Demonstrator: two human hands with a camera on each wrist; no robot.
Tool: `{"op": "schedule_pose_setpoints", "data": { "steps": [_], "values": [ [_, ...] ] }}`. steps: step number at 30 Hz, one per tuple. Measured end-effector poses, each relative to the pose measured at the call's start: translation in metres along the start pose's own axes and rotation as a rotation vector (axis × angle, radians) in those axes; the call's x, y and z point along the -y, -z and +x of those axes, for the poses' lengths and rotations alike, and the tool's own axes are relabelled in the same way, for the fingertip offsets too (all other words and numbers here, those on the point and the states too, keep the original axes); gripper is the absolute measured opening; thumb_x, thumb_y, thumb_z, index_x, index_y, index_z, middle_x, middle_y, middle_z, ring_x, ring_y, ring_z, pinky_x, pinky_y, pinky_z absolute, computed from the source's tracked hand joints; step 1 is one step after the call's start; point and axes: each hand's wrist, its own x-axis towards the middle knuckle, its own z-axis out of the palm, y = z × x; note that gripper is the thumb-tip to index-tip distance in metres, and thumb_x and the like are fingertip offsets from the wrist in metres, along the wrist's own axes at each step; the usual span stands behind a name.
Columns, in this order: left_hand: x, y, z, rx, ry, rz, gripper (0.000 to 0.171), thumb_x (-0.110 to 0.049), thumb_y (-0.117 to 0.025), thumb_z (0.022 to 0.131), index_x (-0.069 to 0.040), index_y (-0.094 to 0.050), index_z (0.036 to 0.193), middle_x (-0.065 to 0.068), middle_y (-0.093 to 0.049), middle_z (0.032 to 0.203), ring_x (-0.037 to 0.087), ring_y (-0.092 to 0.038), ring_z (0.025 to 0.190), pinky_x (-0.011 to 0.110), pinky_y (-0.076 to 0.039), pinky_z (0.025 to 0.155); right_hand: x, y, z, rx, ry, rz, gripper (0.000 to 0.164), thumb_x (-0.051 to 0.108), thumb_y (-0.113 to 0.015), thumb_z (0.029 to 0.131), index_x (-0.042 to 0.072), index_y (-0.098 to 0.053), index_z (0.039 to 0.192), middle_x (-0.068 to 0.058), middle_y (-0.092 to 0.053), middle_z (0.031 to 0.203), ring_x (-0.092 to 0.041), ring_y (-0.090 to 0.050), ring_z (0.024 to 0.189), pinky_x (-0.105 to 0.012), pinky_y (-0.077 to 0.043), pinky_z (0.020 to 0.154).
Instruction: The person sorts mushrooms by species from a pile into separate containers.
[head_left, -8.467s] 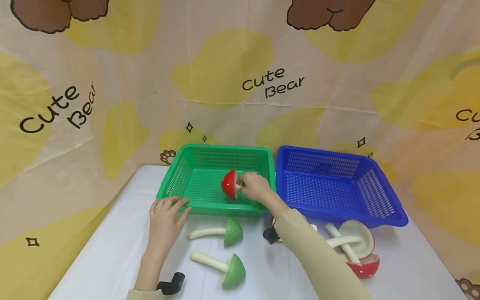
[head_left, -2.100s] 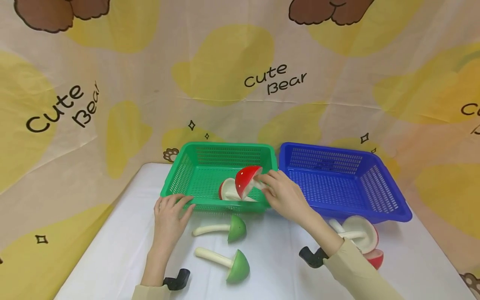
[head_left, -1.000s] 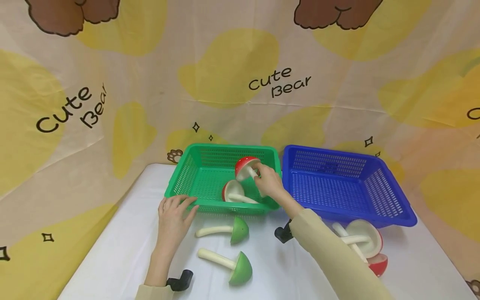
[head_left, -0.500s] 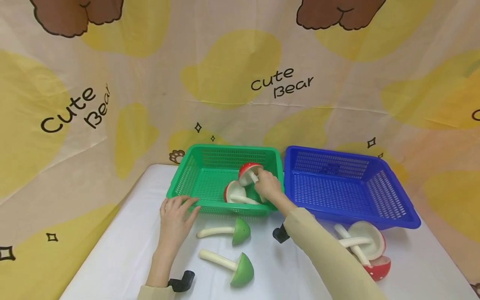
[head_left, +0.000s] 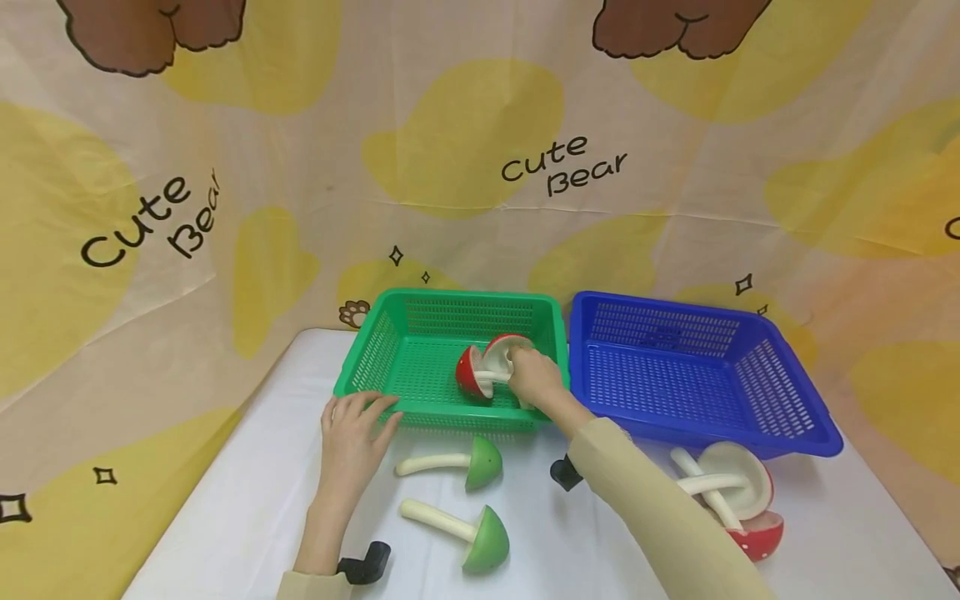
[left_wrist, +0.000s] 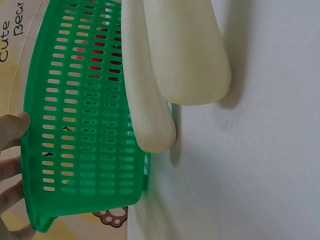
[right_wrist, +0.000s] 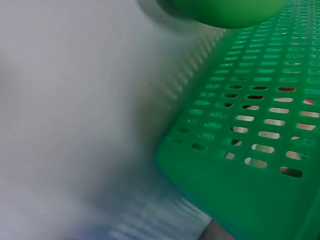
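Note:
In the head view my right hand [head_left: 536, 377] reaches into the green basket [head_left: 442, 414] and pinches a red-capped toy mushroom [head_left: 495, 350] by its pale stem, low in the basket. Its cap leans toward the back wall. Another red-capped toy mushroom [head_left: 467, 372] lies against it on the left, its stem running toward my fingers. My fingers hide parts of both stems. My left hand [head_left: 351, 437] rests at the basket's front left corner, fingers relaxed on the rim and thumb apart; in the left wrist view fingertips [left_wrist: 17, 127] touch the rim.
Two green-capped toy mushrooms [head_left: 483, 462] lie before the green basket; their pale stems [left_wrist: 187, 55] show close up in the left wrist view. A blue basket [head_left: 701, 446] stands on the right. Several red-capped toy mushrooms [head_left: 757, 537] are heaped in front of it, partly behind my right sleeve.
My right hand brought a second red mushroom into the green basket and has lowered it. The first one has rolled, its cap now facing right. My left hand stays at the rim.

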Motion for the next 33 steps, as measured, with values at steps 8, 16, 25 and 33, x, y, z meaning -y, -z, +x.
{"op": "schedule_pose_setpoints", "data": {
  "steps": [8, 16, 25, 33],
  "values": [
    [-0.003, 0.0, 0.001, -0.001, 0.0, -0.012, 0.026, -0.018, -0.08, 0.078, -0.013, -0.072, 0.102, 0.011, -0.068, 0.107, 0.033, -0.055, 0.108, 0.065, -0.028, 0.108, 0.0, 0.015, -0.016, -0.06, 0.089, -0.051, 0.034, -0.005, -0.056, 0.085, 0.006, -0.069, 0.114, -0.012, -0.066, 0.103, -0.025, -0.062, 0.079, -0.027, -0.046, 0.053],
    [-0.002, 0.001, 0.0, 0.003, -0.002, -0.012, 0.026, -0.019, -0.079, 0.079, -0.014, -0.072, 0.104, 0.011, -0.067, 0.108, 0.033, -0.054, 0.109, 0.065, -0.027, 0.108, -0.007, 0.023, -0.035, -0.159, 0.138, 0.006, 0.031, -0.004, -0.051, 0.086, 0.006, -0.072, 0.107, -0.01, -0.068, 0.1, -0.029, -0.065, 0.089, -0.028, -0.048, 0.055],
    [-0.002, 0.001, 0.0, 0.002, -0.001, -0.002, 0.026, -0.018, -0.079, 0.078, -0.012, -0.072, 0.103, 0.012, -0.067, 0.108, 0.034, -0.054, 0.109, 0.065, -0.028, 0.107, -0.016, 0.025, -0.057, -0.295, 0.213, 0.036, 0.023, -0.003, -0.057, 0.085, 0.007, -0.073, 0.098, -0.006, -0.068, 0.093, -0.019, -0.059, 0.074, -0.021, -0.038, 0.047],
    [-0.003, 0.002, 0.0, -0.003, 0.0, -0.011, 0.027, -0.016, -0.08, 0.077, -0.012, -0.072, 0.102, 0.013, -0.067, 0.108, 0.034, -0.054, 0.109, 0.064, -0.027, 0.107, -0.028, 0.029, -0.082, -0.393, 0.284, -0.004, 0.02, -0.001, -0.059, 0.085, 0.009, -0.073, 0.096, -0.001, -0.067, 0.09, -0.018, -0.058, 0.077, -0.019, -0.037, 0.047]
  ]
}}
